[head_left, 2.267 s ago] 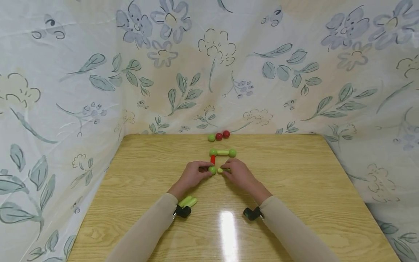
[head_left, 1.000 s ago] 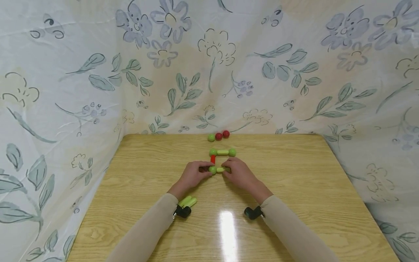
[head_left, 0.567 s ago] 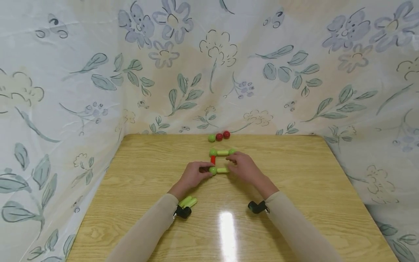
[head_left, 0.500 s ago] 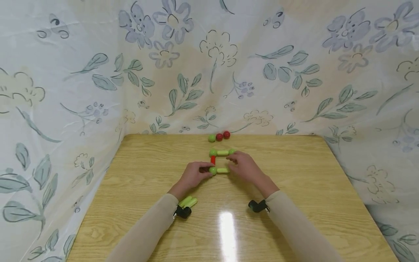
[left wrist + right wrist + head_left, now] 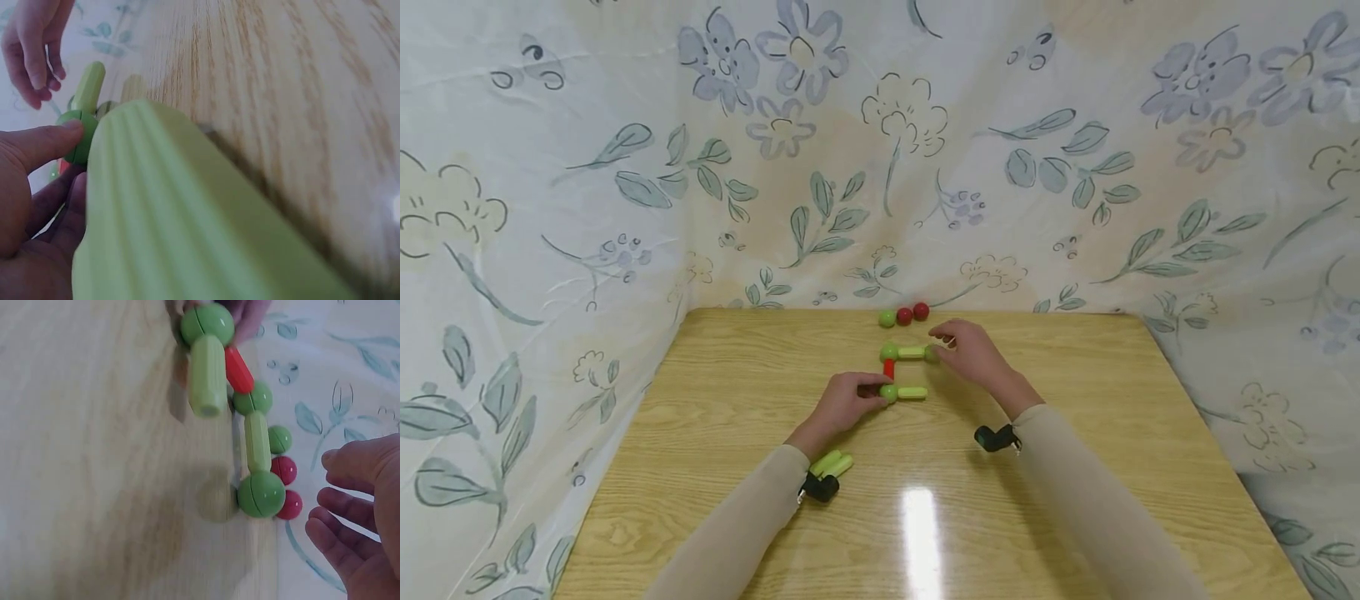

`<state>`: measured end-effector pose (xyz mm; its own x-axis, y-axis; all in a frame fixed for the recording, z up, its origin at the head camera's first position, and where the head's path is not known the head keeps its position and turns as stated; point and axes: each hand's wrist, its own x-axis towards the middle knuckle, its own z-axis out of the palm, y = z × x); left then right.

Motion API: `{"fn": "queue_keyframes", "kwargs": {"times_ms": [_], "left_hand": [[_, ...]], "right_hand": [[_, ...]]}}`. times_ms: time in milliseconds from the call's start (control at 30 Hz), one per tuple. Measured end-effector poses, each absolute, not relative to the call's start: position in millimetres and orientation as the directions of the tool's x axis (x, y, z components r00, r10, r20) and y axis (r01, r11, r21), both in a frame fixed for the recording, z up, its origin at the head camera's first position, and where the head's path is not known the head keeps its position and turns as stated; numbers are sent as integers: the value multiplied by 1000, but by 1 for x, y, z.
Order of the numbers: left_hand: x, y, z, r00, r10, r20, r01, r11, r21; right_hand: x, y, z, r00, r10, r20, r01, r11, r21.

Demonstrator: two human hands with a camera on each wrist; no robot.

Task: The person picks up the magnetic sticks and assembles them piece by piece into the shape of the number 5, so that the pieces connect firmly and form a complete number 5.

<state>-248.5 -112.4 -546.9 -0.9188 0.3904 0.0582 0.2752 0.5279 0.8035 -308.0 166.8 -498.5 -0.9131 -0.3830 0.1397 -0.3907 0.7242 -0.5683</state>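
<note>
My left hand (image 5: pixel 841 405) pinches a green ball (image 5: pixel 888 393) between thumb and fingers; the left wrist view shows the thumb on that ball (image 5: pixel 80 140). A light green ridged rod (image 5: pixel 912 392) sticks out rightward from it, its far end free. A red rod (image 5: pixel 889 370) joins the held ball to a second green ball (image 5: pixel 889 352). From there another light green rod (image 5: pixel 912 353) runs to a third green ball (image 5: pixel 261 494). My right hand (image 5: pixel 973 354) hovers beside this third ball, fingers apart and holding nothing; in the right wrist view there is a gap between them.
One loose green ball (image 5: pixel 887 318) and two red balls, a left one (image 5: pixel 904 316) and a right one (image 5: pixel 921 312), sit at the table's back edge. Loose light green rods (image 5: pixel 838 467) lie by the left wrist camera (image 5: pixel 822 487). Floral cloth (image 5: pixel 820 167) hangs behind the wooden table (image 5: pixel 1045 517).
The near light green rod has met the held green ball. My right hand has let go of that rod and moved away and to the right, beside the far right ball. My left hand has stayed put.
</note>
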Motion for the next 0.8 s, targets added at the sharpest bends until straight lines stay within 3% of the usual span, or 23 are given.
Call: {"fn": "queue_keyframes", "kwargs": {"times_ms": [367,800], "left_hand": [[-250,-114,-547,-915,399,58,281,527,802],[-253,-116,-551,-909,413,65,293,519,803]], "right_hand": [[-346,169,-497,-915,-369,162,-393,732,-556],[-376,167,-498,-924,-380,40,-343,780,-523]]}}
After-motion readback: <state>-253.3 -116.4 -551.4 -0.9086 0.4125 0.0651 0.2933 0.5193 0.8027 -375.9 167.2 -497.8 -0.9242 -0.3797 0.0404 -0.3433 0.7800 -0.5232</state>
